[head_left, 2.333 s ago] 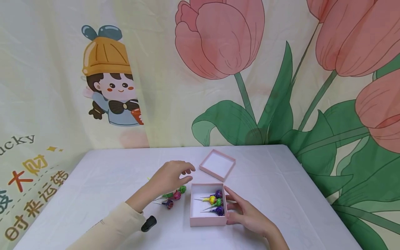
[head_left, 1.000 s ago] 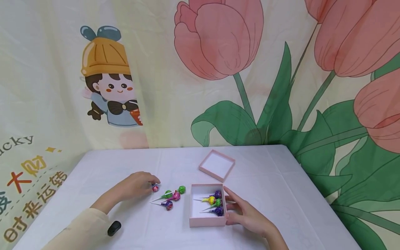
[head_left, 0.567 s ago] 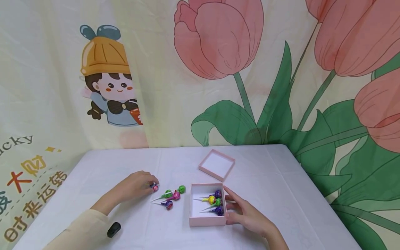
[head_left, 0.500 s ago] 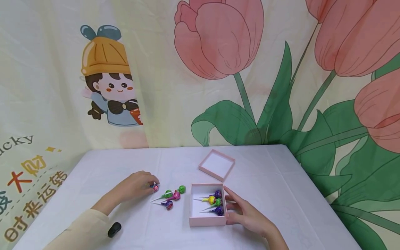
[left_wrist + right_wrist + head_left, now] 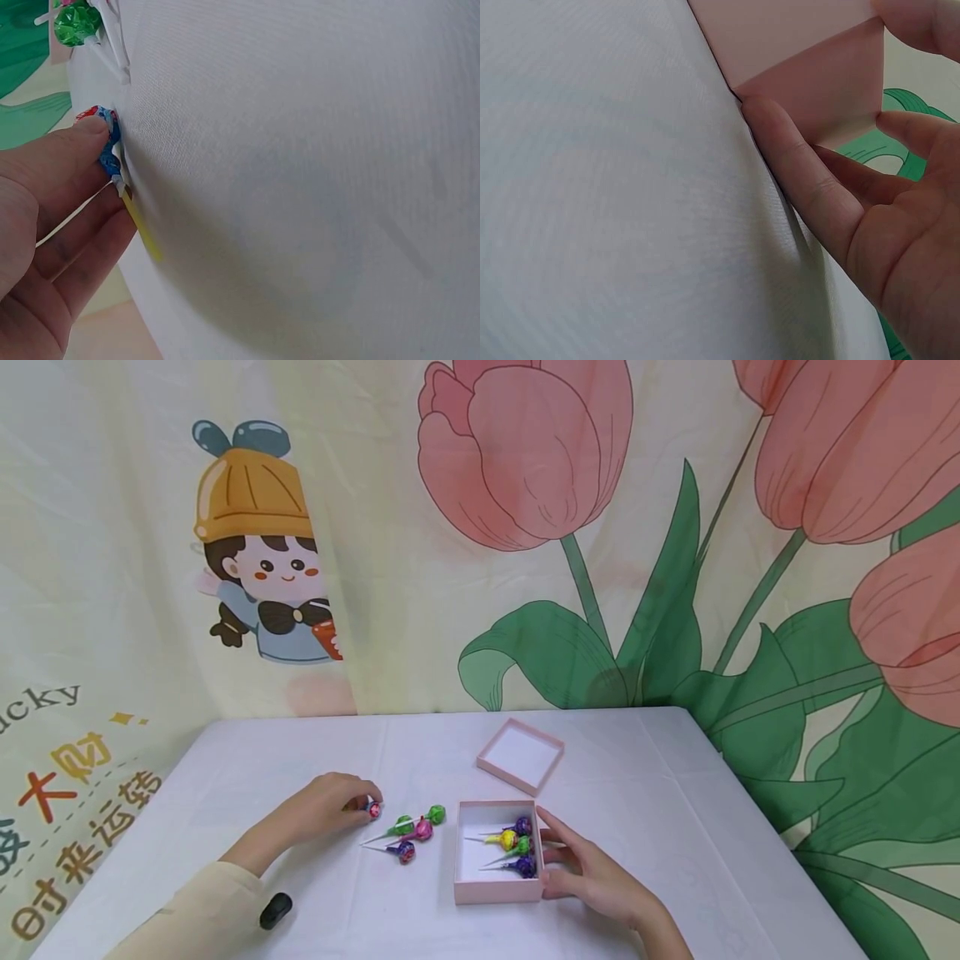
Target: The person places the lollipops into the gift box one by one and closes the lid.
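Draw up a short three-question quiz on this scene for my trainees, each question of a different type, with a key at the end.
1. Multiple choice. What colour is the stick of the lollipop that the left hand pinches?
a) white
b) yellow
c) green

2. True or false. The box is covered by its lid.

3. Fill in the blank. The right hand touches the side of the box, and inside it lie ____ lollipops.

Key
1. b) yellow, as the left wrist view shows.
2. False: the box is open, and the lid lies beyond it on the table.
3. four
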Demonstrator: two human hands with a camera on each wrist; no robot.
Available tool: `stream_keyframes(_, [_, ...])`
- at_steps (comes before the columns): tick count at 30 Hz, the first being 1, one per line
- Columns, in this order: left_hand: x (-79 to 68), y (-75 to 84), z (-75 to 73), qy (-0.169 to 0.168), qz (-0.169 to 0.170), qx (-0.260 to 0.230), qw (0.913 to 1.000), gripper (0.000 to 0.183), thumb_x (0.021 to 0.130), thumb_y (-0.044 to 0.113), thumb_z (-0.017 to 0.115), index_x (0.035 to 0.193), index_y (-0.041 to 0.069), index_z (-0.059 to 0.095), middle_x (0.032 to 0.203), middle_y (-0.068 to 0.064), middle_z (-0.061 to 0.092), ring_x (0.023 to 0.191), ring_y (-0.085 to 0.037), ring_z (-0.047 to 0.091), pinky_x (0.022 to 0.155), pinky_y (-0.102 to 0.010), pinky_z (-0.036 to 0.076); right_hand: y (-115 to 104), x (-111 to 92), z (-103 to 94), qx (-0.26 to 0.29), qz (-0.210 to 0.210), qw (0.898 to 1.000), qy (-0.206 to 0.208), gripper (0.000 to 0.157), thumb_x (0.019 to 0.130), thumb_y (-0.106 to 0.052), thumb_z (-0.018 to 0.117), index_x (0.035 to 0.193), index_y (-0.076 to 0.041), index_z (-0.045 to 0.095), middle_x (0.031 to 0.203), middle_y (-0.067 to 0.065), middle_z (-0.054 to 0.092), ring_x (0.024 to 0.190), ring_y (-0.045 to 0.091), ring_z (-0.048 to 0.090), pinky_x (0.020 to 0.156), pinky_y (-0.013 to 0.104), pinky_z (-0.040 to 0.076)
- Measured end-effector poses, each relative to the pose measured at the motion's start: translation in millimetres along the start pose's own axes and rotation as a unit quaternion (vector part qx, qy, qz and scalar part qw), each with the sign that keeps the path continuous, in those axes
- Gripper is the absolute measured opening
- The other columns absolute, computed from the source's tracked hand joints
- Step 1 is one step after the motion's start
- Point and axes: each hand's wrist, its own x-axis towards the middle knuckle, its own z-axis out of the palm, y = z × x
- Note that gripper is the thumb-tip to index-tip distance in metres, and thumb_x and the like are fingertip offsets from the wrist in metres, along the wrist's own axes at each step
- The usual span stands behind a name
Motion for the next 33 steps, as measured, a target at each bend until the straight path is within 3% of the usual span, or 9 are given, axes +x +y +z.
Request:
stream_keyframes(7, [1.1, 0.5, -1.1, 0.005, 0.007, -0.006, 0.9999, 0.020, 0.093, 0.010, 0.082, 0.112, 0.015, 0.075, 0.086, 0.012, 0.064, 0.077, -0.008, 0.055, 0.072, -0.029, 0.050, 0, 0, 0.0, 0.003, 0.004, 1.000, 0.001, 0.085, 0.101, -0.033, 0.073, 0.170, -0.033, 0.023, 0.166, 0.023, 0.036, 0.143, 0.040, 0.049, 0.096, 0.043, 0.061])
stream_keyframes(15, [11.3, 12.5, -8.1, 0.041, -0.008, 0.014, 0.9990, 0.022, 0.092, 0.012, 0.083, 0.113, 0.015, 0.076, 0.090, 0.014, 0.068, 0.082, -0.007, 0.060, 0.077, -0.033, 0.055, -1, 0, 0.9, 0.006, 0.006, 1.000, 0.001, 0.086, 0.101, -0.033, 0.073, 0.170, -0.033, 0.023, 0.166, 0.023, 0.035, 0.143, 0.040, 0.049, 0.095, 0.043, 0.061])
stream_keyframes(26, [31.3, 71.4, -22.5, 0.055, -0.033, -0.025, 0.9976, 0.024, 0.094, 0.018, 0.083, 0.117, 0.016, 0.077, 0.092, 0.012, 0.071, 0.085, -0.006, 0.063, 0.076, -0.025, 0.057, 0, 0, 0.3, -0.002, 0.003, 1.000, 0.002, 0.086, 0.101, -0.033, 0.073, 0.170, -0.033, 0.022, 0.166, 0.022, 0.036, 0.143, 0.041, 0.048, 0.096, 0.043, 0.060])
stream_keyframes(33, [45.3, 110.2, -22.1, 0.056, -0.006, -0.044, 0.9975, 0.024, 0.094, 0.018, 0.083, 0.118, 0.016, 0.077, 0.092, 0.013, 0.070, 0.085, -0.005, 0.063, 0.075, -0.022, 0.056, 0, 0, 0.7, -0.003, 0.004, 1.000, 0.003, 0.086, 0.100, -0.033, 0.073, 0.170, -0.034, 0.022, 0.165, 0.021, 0.037, 0.144, 0.041, 0.048, 0.097, 0.043, 0.060])
